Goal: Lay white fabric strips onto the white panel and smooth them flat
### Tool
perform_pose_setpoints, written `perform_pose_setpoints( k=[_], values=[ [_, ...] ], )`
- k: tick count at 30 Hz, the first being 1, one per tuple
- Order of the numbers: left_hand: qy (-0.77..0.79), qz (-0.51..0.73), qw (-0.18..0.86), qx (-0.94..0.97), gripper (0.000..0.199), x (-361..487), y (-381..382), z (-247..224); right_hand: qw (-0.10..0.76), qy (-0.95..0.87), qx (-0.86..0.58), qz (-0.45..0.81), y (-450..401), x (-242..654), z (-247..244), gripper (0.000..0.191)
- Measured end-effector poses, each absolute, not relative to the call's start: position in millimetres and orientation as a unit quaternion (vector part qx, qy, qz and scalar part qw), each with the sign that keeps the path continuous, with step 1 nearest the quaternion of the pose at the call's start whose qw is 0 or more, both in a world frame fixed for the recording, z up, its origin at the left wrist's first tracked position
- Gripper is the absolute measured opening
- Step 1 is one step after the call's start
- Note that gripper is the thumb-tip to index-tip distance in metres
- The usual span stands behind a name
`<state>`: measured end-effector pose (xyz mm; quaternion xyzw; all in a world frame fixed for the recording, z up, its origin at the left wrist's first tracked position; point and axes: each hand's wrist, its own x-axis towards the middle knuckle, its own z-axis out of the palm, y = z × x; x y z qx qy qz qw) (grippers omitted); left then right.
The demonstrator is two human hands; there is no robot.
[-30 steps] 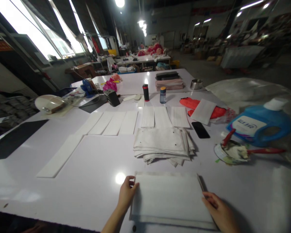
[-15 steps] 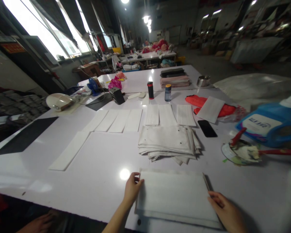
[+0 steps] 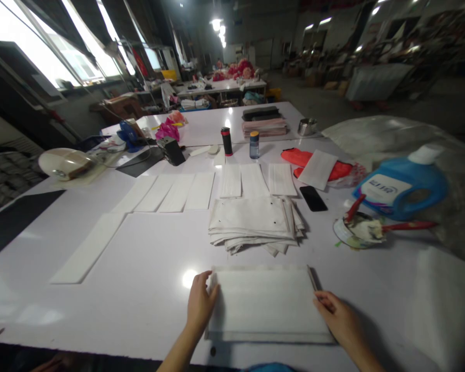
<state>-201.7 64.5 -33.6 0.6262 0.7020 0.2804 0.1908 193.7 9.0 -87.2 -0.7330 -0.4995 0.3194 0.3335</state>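
Tabletop (image 3: 375, 315), long and white, carried rows of white fabric strips (image 3: 178, 192) and a folded cloth stack (image 3: 253, 222). Nearest the person, a flat white fabric panel (image 3: 265, 305) lay on it below the stack. Left hand (image 3: 201, 305) rested open against the panel's left edge, unclenched; right hand (image 3: 335, 315) touched its right edge, its grip impossible to tell.

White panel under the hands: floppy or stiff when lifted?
Likely floppy: the panel looks like soft padded fabric, similar to the limp folded stack beyond it. Probably light for its size, with the left hand only resting at its edge. It may slide if pushed, as the table looks smooth and glossy.
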Motion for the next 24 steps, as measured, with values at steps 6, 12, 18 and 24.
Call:
perform_pose_setpoints(
  k=[6, 12, 18, 24],
  values=[
    [0.548, 0.193, 0.065, 0.812, 0.043, -164, 52, -32, 0.327, -0.505, -0.734, 0.315, 9, 193, -87, 0.038],
    [0.465, 0.082, 0.07, 0.879, 0.071, -139, 47, -45, 0.317, -0.516, -0.734, 0.308, 10, 191, -88, 0.04],
    [0.472, 0.079, 0.058, 0.876, 0.073, -141, 49, -59, 0.302, -0.556, -0.728, 0.263, 11, 193, -85, 0.037],
    [0.475, 0.071, 0.047, 0.876, 0.074, -142, 49, -63, 0.229, -0.734, -0.639, -0.027, 25, 144, -63, 0.036]
  ],
)
